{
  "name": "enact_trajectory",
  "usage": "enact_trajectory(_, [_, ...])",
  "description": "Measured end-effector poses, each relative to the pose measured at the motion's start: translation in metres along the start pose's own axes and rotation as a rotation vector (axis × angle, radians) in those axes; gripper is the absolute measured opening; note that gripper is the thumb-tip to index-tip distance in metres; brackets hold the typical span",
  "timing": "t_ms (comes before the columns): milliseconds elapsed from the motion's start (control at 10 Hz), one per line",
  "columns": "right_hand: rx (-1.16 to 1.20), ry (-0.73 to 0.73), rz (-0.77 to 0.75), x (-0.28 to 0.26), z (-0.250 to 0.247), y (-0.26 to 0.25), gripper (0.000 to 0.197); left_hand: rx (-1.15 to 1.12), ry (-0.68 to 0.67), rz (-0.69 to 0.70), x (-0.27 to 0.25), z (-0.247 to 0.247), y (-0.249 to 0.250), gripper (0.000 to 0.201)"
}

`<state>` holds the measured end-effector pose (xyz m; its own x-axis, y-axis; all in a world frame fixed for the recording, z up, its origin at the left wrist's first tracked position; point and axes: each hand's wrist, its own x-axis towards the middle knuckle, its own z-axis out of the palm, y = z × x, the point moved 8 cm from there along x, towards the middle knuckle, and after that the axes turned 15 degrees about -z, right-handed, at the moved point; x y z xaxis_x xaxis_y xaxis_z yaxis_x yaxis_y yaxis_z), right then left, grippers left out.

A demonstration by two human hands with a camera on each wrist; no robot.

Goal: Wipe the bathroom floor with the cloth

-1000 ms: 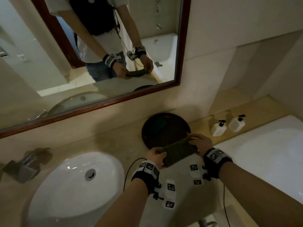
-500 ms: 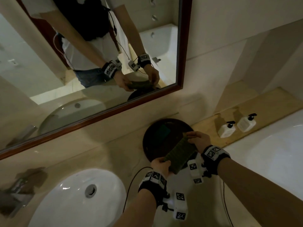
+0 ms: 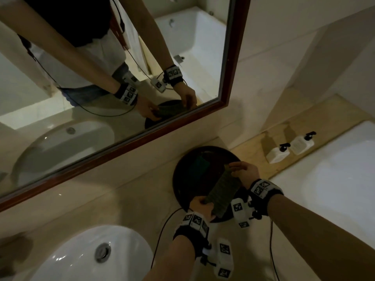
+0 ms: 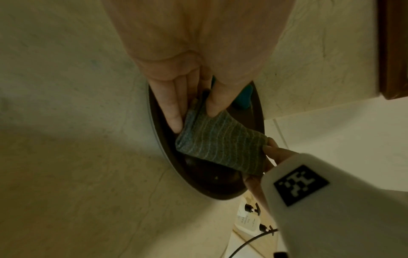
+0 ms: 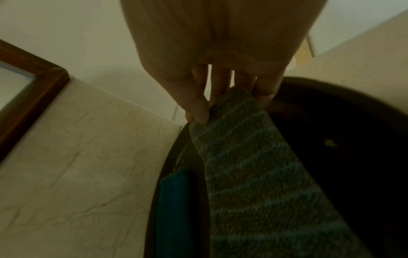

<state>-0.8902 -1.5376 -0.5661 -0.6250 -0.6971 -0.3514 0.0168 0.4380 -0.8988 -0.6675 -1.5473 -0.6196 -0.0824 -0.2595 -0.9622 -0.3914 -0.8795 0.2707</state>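
While stretched above the dark tray (image 3: 182, 179), the cloth (image 3: 222, 194) is pinched between left hand (image 3: 200, 205) and right hand (image 3: 246, 172).

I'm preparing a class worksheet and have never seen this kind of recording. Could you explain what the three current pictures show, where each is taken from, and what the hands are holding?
No machine here: a person wears three cameras. The head view looks down at a bathroom counter; each wrist view looks along one hand. The left hand and right hand pinch opposite ends of a striped green cloth over a dark round tray holding a folded blue cloth. Nearby are a sink, mirror, two pump bottles and a bathtub.
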Motion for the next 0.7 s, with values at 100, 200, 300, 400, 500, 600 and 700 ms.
enact_trajectory(100, [-0.002, -0.017, -0.001, 0.0, 0.004, 0.004, 0.027, 0.04, -0.006, -0.012, 0.001, 0.0, -0.002, 0.027])
enact_trajectory(200, [-0.041, -0.035, -0.03, 0.001, 0.006, 0.005, 0.025, 0.04, 0.005, -0.022, 0.0, -0.001, -0.001, 0.03])
enact_trajectory(300, [-0.069, -0.028, -0.037, 0.002, 0.006, 0.005, 0.023, 0.095, 0.042, -0.022, 0.002, -0.003, 0.0, 0.041])
enact_trajectory(400, [-0.147, -0.063, -0.03, 0.004, 0.007, 0.007, 0.021, 0.18, 0.105, 0.023, 0.0, -0.008, 0.006, 0.039])
enact_trajectory(500, [-0.217, -0.083, -0.046, -0.005, 0.004, -0.005, 0.015, 0.182, 0.077, 0.063, -0.004, -0.015, 0.008, 0.01])
enact_trajectory(600, [-0.211, -0.017, -0.102, -0.016, -0.002, -0.018, 0.016, 0.192, 0.099, 0.097, -0.022, -0.026, 0.024, 0.019])
enact_trajectory(700, [-0.098, 0.018, -0.078, -0.034, -0.005, -0.023, 0.018, 0.047, 0.032, 0.043, -0.045, -0.035, 0.033, 0.039])
